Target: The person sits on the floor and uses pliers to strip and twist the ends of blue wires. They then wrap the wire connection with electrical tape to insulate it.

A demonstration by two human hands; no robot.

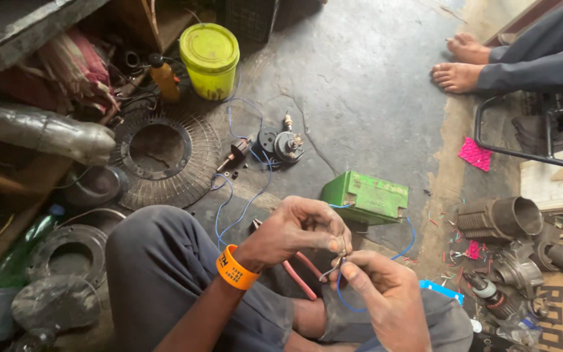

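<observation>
My left hand [301, 229], with an orange wristband, and my right hand [386, 290] meet above my lap, both pinching the end of a thin blue wire [341, 296] between fingertips. The wire loops down under my right hand, and a further length runs across the floor toward a small dismantled motor [281, 145]. Red-handled pliers [298, 270] lie under my hands on the floor. Just beyond my hands a green box [366, 195] rests on the concrete.
A yellow-green lidded bucket [210, 60] and an orange bottle [164, 78] stand at the back. A round fan grille [161, 160] lies left. Metal motor parts [503, 221] are piled right. Another person's bare feet [461, 62] rest top right beside a black metal frame [522, 153].
</observation>
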